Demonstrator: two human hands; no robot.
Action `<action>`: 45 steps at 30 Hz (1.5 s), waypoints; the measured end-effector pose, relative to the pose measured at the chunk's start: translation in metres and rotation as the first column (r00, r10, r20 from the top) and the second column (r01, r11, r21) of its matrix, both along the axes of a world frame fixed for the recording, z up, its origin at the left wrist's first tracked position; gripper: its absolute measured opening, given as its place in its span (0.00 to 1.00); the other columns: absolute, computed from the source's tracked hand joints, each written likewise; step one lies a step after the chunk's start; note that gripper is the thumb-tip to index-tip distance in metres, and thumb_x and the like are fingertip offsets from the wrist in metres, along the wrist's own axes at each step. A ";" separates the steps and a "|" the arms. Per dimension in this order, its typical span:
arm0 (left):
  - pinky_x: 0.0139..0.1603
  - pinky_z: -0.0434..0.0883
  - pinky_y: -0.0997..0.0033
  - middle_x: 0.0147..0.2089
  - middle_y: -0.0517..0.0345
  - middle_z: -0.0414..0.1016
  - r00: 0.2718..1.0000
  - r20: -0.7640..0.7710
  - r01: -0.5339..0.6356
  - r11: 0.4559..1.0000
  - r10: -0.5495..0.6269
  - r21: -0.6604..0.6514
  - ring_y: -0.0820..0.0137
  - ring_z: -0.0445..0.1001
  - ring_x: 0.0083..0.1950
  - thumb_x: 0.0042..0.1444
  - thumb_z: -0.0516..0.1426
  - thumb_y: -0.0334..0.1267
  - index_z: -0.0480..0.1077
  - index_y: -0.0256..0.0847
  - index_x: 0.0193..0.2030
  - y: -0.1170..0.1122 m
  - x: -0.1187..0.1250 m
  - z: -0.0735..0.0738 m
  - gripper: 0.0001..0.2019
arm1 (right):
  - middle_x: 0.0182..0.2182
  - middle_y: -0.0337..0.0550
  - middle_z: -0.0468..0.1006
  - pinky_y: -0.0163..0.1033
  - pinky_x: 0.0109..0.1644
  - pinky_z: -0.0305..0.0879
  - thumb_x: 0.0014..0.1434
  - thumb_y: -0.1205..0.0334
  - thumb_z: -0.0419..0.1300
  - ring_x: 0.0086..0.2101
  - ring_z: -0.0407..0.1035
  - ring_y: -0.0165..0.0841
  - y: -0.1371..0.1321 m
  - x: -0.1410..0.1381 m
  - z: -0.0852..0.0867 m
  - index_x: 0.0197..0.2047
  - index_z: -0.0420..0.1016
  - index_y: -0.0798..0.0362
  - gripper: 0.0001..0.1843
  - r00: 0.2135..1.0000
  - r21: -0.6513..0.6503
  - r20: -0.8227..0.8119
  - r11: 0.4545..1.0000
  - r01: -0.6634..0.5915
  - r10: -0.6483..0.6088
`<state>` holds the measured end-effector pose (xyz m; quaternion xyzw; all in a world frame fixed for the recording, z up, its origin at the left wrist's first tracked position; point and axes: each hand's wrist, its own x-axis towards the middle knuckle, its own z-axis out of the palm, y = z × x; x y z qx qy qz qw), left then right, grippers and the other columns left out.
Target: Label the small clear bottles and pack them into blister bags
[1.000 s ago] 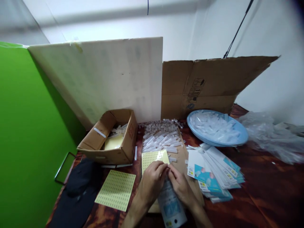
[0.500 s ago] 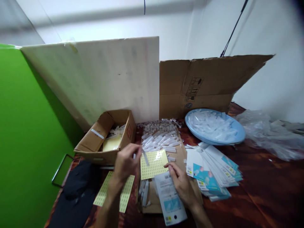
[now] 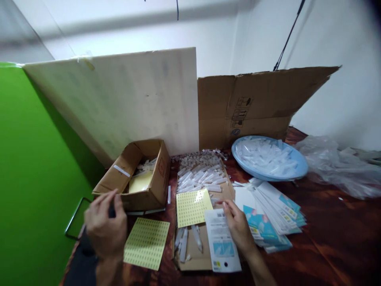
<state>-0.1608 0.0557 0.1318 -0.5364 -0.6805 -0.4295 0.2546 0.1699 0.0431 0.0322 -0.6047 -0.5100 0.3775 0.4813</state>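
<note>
My right hand [image 3: 238, 228] grips the upper right edge of a white and blue printed packet [image 3: 223, 248] between thumb and fingers. The packet's lower end has a round dark hole. Under and beside it is a cardboard tray [image 3: 199, 260] with several clear plastic tubes [image 3: 196, 238] and a yellow sticker sheet [image 3: 192, 208] on it. My left hand [image 3: 105, 224] is at the near left corner of an open cardboard box [image 3: 162, 174]. Its fingers are curled towards the thumb, slightly blurred; what they pinch, if anything, is hidden.
A second sticker sheet [image 3: 147, 242] lies left of the tray. Printed packets [image 3: 268, 214] fan out on the right, before a blue basin [image 3: 300, 172] heaped with clear plastic pieces. Plastic bags [image 3: 336, 167] lie far right. A dark cloth item [image 3: 83, 264] lies below my left hand.
My left hand has moved left, from above the sticker sheet to the cardboard box. A tube now shows on the tray beside the packet. My right hand shifted slightly right with the packet.
</note>
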 end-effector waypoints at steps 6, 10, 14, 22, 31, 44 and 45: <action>0.51 0.76 0.64 0.54 0.48 0.77 0.658 0.397 0.750 0.606 -0.640 -0.264 0.61 0.77 0.53 0.64 0.56 0.35 0.70 0.45 0.59 -0.047 0.121 -0.053 0.17 | 0.36 0.51 0.82 0.43 0.42 0.69 0.64 0.40 0.51 0.38 0.75 0.45 0.008 -0.030 0.017 0.39 0.74 0.50 0.23 0.981 0.046 0.005 0.980 0.191 -0.192; 0.66 0.67 0.49 0.69 0.42 0.62 0.560 0.449 0.828 0.488 -0.697 -0.275 0.52 0.63 0.69 0.56 0.64 0.38 0.57 0.46 0.70 -0.043 0.146 -0.068 0.36 | 0.45 0.53 0.80 0.44 0.42 0.73 0.66 0.39 0.49 0.43 0.76 0.44 -0.006 -0.048 0.025 0.46 0.76 0.51 0.26 0.932 0.029 -0.359 0.999 -0.038 0.046; 0.63 0.69 0.52 0.63 0.44 0.70 0.458 0.663 0.851 0.507 -0.593 -0.136 0.56 0.69 0.64 0.64 0.57 0.39 0.64 0.45 0.64 -0.032 0.136 -0.067 0.21 | 0.49 0.52 0.79 0.44 0.47 0.73 0.67 0.43 0.53 0.44 0.75 0.42 -0.013 -0.046 0.023 0.49 0.77 0.51 0.22 0.857 0.081 -0.499 0.992 -0.100 0.128; 0.55 0.73 0.63 0.58 0.47 0.75 -0.064 0.950 0.911 0.371 -0.307 0.182 0.59 0.75 0.55 0.62 0.60 0.45 0.65 0.41 0.62 -0.029 0.127 -0.065 0.23 | 0.28 0.40 0.77 0.35 0.30 0.66 0.60 0.48 0.64 0.27 0.69 0.33 0.002 -0.021 0.023 0.41 0.80 0.54 0.17 0.904 0.102 -0.400 0.987 -0.121 0.152; 0.44 0.75 0.69 0.50 0.50 0.78 -0.142 0.964 0.867 0.442 -0.223 0.230 0.61 0.78 0.47 0.56 0.64 0.47 0.69 0.41 0.51 -0.033 0.130 -0.048 0.20 | 0.25 0.36 0.71 0.32 0.21 0.57 0.61 0.50 0.63 0.21 0.61 0.27 -0.013 -0.027 0.033 0.51 0.78 0.53 0.19 0.755 0.113 -0.575 0.945 -0.307 0.314; 0.32 0.72 0.77 0.41 0.57 0.77 -0.176 0.973 0.865 0.448 -0.146 0.224 0.71 0.75 0.33 0.58 0.63 0.47 0.66 0.44 0.58 -0.032 0.135 -0.049 0.23 | 0.37 0.43 0.80 0.35 0.34 0.67 0.62 0.50 0.61 0.33 0.72 0.36 -0.015 -0.040 0.022 0.51 0.78 0.53 0.19 0.813 0.098 -0.540 0.976 -0.196 0.217; 0.31 0.72 0.77 0.40 0.57 0.77 -0.173 0.973 0.867 0.445 -0.150 0.223 0.71 0.75 0.32 0.59 0.62 0.47 0.65 0.44 0.59 -0.032 0.135 -0.049 0.24 | 0.38 0.44 0.80 0.35 0.35 0.67 0.63 0.50 0.60 0.34 0.72 0.36 -0.014 -0.039 0.022 0.51 0.78 0.53 0.19 0.824 0.098 -0.524 0.976 -0.193 0.215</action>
